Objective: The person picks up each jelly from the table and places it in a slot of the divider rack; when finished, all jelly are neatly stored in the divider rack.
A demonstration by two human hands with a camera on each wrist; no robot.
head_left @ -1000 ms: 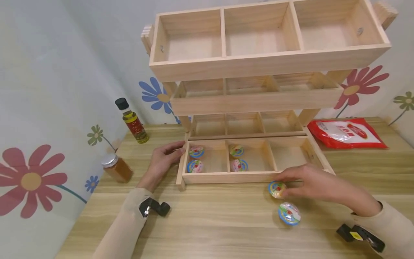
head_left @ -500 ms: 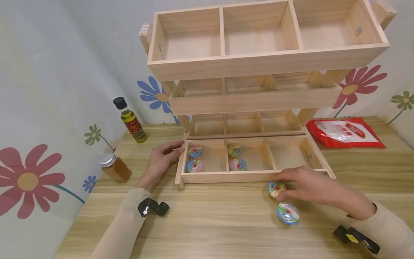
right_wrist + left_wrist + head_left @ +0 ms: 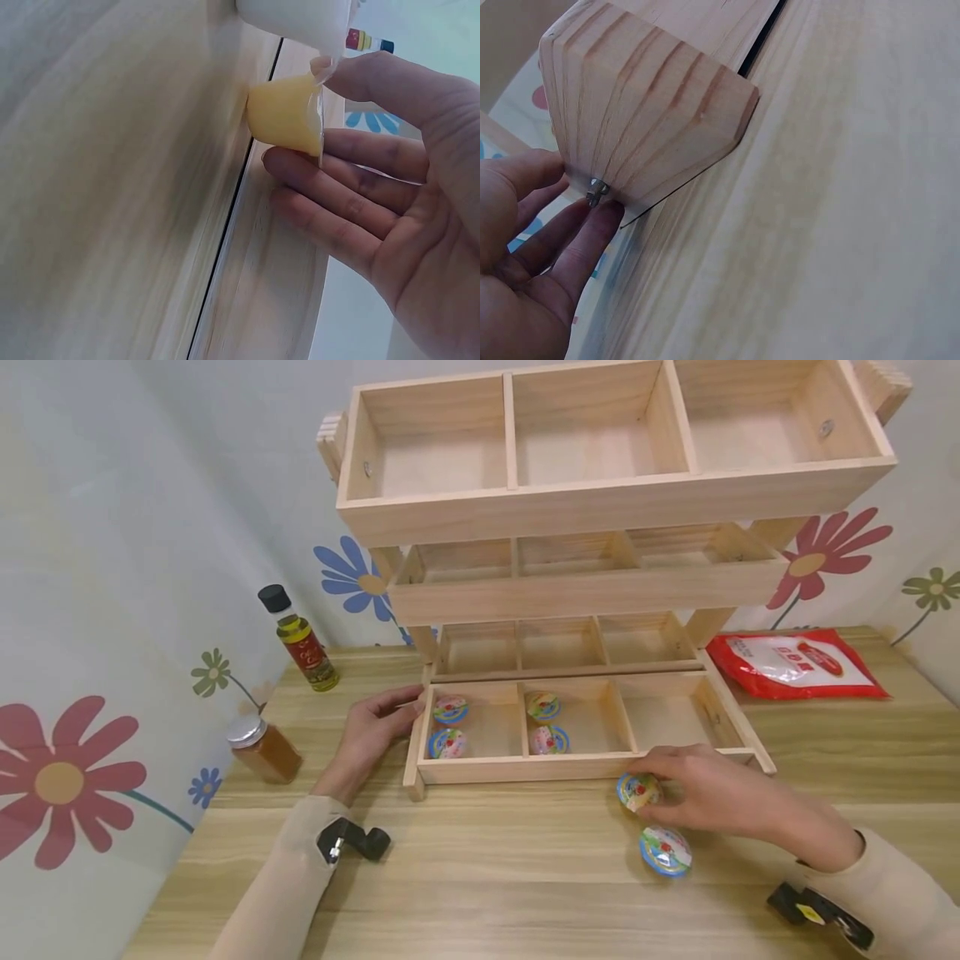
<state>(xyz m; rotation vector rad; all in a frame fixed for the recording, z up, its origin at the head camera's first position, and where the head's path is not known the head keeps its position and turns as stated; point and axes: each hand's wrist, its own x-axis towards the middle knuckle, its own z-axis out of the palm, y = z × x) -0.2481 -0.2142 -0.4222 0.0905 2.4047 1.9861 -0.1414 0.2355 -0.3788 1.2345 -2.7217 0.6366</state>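
Small jelly cups with printed film lids are in view. My right hand (image 3: 708,793) pinches a yellow jelly cup (image 3: 283,116) between thumb and fingertips, on the table just before the tray's front board. A white jelly cup (image 3: 665,852) stands nearer to me. The wooden rack's bottom tray (image 3: 525,770) has two jelly cups (image 3: 448,743) in its left compartment and two more jelly cups (image 3: 550,739) in the middle one. My left hand (image 3: 371,735) rests its fingertips on the rack's left side, right by a metal bolt (image 3: 595,191).
Higher tiers of the wooden rack (image 3: 615,506) rise over the bottom tray. An oil bottle (image 3: 306,647) and a silver-lidded jar (image 3: 264,750) stand at the left. Behind the rack's right end lies a red and white bag (image 3: 798,664).
The right thumb has drawn in slightly on the near side of the yellow jelly cup. The left hand stays at the rack's side, and the head view has shifted slightly.
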